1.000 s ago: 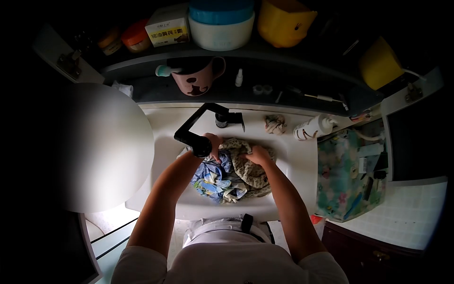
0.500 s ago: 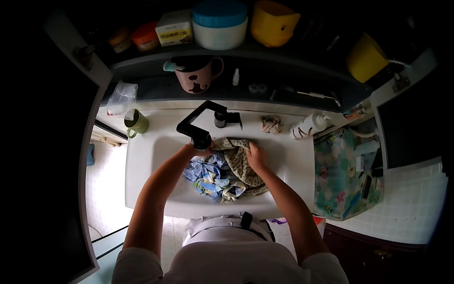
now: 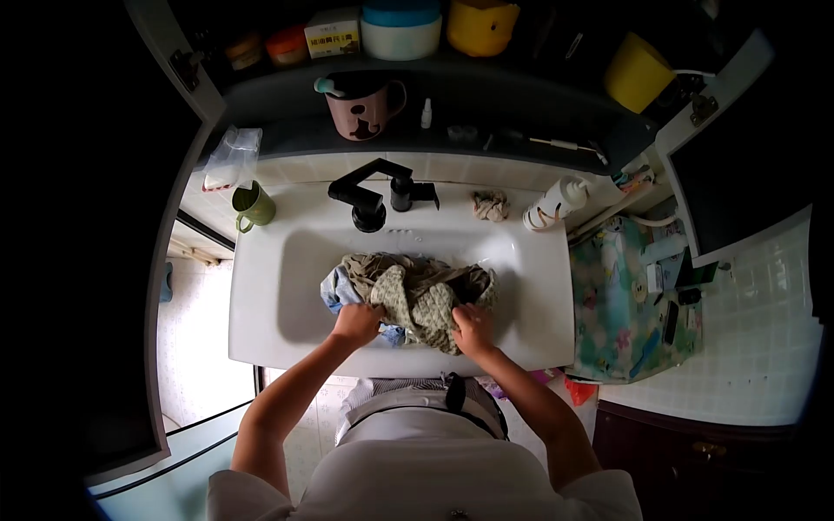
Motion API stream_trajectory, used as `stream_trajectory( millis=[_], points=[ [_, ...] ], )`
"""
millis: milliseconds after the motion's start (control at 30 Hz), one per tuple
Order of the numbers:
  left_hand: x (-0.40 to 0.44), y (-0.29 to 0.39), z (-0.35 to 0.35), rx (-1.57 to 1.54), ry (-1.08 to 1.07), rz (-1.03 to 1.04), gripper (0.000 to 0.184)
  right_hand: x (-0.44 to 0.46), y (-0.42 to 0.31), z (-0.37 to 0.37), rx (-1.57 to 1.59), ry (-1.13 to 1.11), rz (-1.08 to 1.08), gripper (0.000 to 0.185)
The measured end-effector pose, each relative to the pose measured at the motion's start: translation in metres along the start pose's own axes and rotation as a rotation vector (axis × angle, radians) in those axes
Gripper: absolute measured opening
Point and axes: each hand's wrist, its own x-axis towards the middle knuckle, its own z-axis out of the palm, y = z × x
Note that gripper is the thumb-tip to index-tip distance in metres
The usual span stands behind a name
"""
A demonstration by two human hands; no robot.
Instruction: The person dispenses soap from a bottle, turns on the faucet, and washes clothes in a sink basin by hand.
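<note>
A heap of cloth lies bunched in the white sink (image 3: 295,286). On top is a beige-green patterned garment (image 3: 417,304), its folds spread over the pile. Blue printed cloth (image 3: 337,289) shows at the left edge of the heap and a little below. My left hand (image 3: 358,322) is closed on the near left side of the patterned garment. Gripping the same garment near its front right is my right hand (image 3: 473,330), fingers curled. Behind the heap, the black faucet (image 3: 369,204) reaches over the basin without touching the cloth.
A green cup (image 3: 254,204) stands at the sink's back left. A crumpled cloth (image 3: 491,206) and a white pump bottle (image 3: 556,204) are at the back right. Above, a dark shelf holds a pink mug (image 3: 358,115). Open cabinet doors flank both sides.
Both hands have moved toward me, the left from beneath the faucet. The patterned garment now covers most of the blue cloth. The camera view has shifted, showing the faucet higher up.
</note>
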Motion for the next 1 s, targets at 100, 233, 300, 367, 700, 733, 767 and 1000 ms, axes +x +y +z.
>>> stream_trajectory(
  millis=[100,233,300,367,700,733,767,1000],
  points=[
    [-0.006,0.006,0.017,-0.04,-0.054,-0.047,0.011,-0.018,-0.003,0.014,-0.042,0.015,0.004,0.029],
    [-0.002,0.011,-0.029,-0.084,-0.213,-0.061,0.009,-0.015,-0.003,0.001,0.01,-0.158,0.073,0.031],
    [0.01,0.006,-0.047,-0.169,-0.021,-0.089,0.01,-0.001,-0.01,-0.022,0.085,-0.349,0.137,0.034],
    [0.029,0.006,-0.07,-0.303,0.115,-0.177,0.015,0.029,-0.017,-0.042,0.258,-0.328,0.346,0.042],
    [0.062,0.003,0.034,-0.081,0.213,-0.152,0.075,0.045,0.01,0.073,-0.055,-0.332,0.221,0.091],
    [0.053,0.005,0.032,-0.083,0.222,-0.107,0.077,0.038,0.009,0.067,-0.046,-0.342,0.172,0.094],
    [0.042,0.005,0.029,-0.155,0.147,-0.084,0.086,0.033,0.009,0.062,-0.04,-0.443,0.178,0.113],
    [0.042,-0.003,0.026,-0.081,-0.103,-0.026,0.138,0.034,0.018,0.076,-0.1,-0.529,0.111,0.146]
  ],
)
